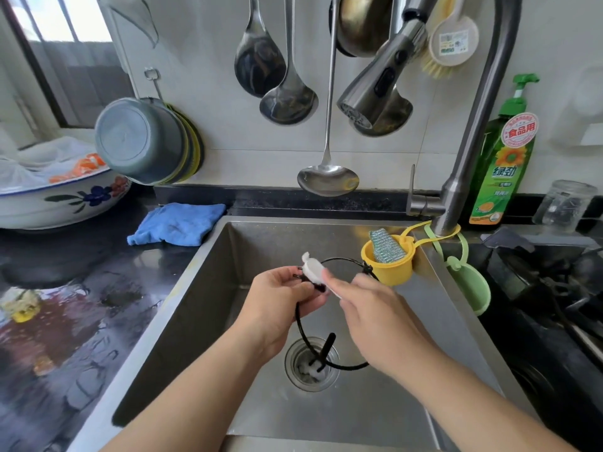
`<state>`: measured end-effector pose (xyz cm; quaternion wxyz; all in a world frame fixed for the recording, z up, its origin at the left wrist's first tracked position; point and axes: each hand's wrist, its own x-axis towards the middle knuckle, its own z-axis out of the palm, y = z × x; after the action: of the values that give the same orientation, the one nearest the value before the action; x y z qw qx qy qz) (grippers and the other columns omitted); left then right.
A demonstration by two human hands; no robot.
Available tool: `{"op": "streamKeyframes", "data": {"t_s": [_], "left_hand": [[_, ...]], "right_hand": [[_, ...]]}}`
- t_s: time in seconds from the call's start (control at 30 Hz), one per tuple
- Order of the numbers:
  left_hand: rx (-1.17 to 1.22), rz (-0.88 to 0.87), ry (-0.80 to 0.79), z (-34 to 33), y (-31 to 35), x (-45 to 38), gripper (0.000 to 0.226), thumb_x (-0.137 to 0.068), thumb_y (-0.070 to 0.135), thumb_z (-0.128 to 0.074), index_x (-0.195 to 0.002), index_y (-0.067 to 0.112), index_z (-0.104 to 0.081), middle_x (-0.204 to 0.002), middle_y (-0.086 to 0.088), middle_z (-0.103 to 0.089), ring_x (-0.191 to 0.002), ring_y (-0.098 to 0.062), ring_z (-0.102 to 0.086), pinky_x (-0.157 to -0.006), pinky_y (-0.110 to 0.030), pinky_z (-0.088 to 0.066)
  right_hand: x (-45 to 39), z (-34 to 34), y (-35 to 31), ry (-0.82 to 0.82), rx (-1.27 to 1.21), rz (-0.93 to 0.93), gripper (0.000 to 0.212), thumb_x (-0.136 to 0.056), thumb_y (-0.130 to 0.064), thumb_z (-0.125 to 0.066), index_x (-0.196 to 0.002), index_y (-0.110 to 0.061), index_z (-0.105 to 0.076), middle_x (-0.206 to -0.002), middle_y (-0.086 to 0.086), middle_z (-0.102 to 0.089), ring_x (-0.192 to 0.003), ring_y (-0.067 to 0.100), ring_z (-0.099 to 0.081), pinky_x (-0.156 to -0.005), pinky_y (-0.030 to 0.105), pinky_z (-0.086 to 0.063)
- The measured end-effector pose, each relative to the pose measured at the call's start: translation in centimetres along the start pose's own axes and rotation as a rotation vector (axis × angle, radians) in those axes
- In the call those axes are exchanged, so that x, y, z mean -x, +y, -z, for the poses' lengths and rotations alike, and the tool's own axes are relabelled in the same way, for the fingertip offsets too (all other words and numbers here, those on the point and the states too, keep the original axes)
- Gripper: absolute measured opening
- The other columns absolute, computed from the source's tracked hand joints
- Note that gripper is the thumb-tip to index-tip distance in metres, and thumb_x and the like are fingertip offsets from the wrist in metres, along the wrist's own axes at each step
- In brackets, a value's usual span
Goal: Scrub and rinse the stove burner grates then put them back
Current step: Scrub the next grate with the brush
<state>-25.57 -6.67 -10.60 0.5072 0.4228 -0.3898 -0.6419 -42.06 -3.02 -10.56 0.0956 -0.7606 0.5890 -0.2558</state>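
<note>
Over sink [202, 288]: left hand [280, 298] gripped grate [301, 334] at rim; right hand [372, 308] pinched sponge [315, 270] against it. Risk: soapy ring slipping, clattering onto drain [311, 363].

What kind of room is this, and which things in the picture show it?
Most likely a home kitchen. A stainless steel sink with a pull-down faucet, steel ladles hanging on the tiled wall, and a green dish soap bottle all show it.

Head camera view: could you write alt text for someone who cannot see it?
Over a steel sink, the left hand holds a black ring-shaped burner grate while the right hand rubs it with a white scrub pad. The faucet is off.
</note>
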Motion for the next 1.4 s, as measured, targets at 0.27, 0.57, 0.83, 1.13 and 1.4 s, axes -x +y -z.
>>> {"op": "streamKeyframes", "data": {"t_s": [0.27, 0.57, 0.83, 1.13, 1.4], "left_hand": [[0.109, -0.022, 0.073, 0.8, 0.8, -0.5, 0.023, -0.094, -0.019, -0.051, -0.109, -0.01, -0.066, -0.089, -0.02, -0.072, -0.075, -0.022, -0.073, -0.073, -0.027, -0.062], [0.064, -0.07, 0.041, -0.2, 0.2, -0.2, 0.018, -0.091, -0.018, -0.058, -0.104, -0.008, -0.065, -0.093, -0.022, -0.069, -0.087, -0.028, -0.071, -0.077, -0.029, -0.062], [0.026, -0.067, -0.036, -1.1, -0.2, 0.6, 0.013, -0.095, -0.013, -0.059, -0.104, -0.006, -0.065, -0.096, -0.023, -0.072, -0.09, -0.026, -0.073, -0.083, -0.032, -0.062], [0.058, -0.082, -0.023, -0.7, -0.2, 0.3, 0.02, -0.096, -0.016, -0.052, -0.108, -0.005, -0.064, -0.102, -0.021, -0.074, -0.097, -0.029, -0.072, -0.089, -0.035, -0.061], [0.222, -0.06, 0.037, 0.4, 0.6, -0.6, 0.033, -0.096, -0.019, -0.047, -0.124, -0.005, -0.059, -0.114, -0.022, -0.073, -0.094, -0.023, -0.072, -0.08, -0.028, -0.062]], "right_hand": [[0.5, 0.2, 1.4, 0.0, 0.053, 0.011, 0.056, -0.103, -0.017, -0.047, -0.147, -0.052, -0.039, -0.086, -0.004, -0.045, -0.073, 0.017, -0.051, -0.063, 0.041, -0.048], [-0.3, -0.4, -0.4, 0.072, 0.079, 0.088, 0.062, -0.101, -0.014, -0.05, -0.147, -0.053, -0.035, -0.085, -0.006, -0.041, -0.069, 0.019, -0.05, -0.058, 0.042, -0.049], [-0.5, -0.6, -1.3, 0.11, 0.074, 0.105, 0.063, -0.101, -0.013, -0.052, -0.147, -0.053, -0.037, -0.084, -0.007, -0.039, -0.068, 0.018, -0.049, -0.057, 0.041, -0.048], [-0.2, -0.7, -0.8, 0.093, 0.075, 0.092, 0.064, -0.101, -0.014, -0.052, -0.147, -0.054, -0.034, -0.088, -0.005, -0.043, -0.07, 0.018, -0.051, -0.058, 0.042, -0.05], [0.5, -0.2, 0.7, 0.079, 0.119, 0.048, 0.062, -0.1, -0.014, -0.053, -0.145, -0.055, -0.037, -0.087, -0.005, -0.046, -0.068, 0.018, -0.051, -0.057, 0.042, -0.05]]}}
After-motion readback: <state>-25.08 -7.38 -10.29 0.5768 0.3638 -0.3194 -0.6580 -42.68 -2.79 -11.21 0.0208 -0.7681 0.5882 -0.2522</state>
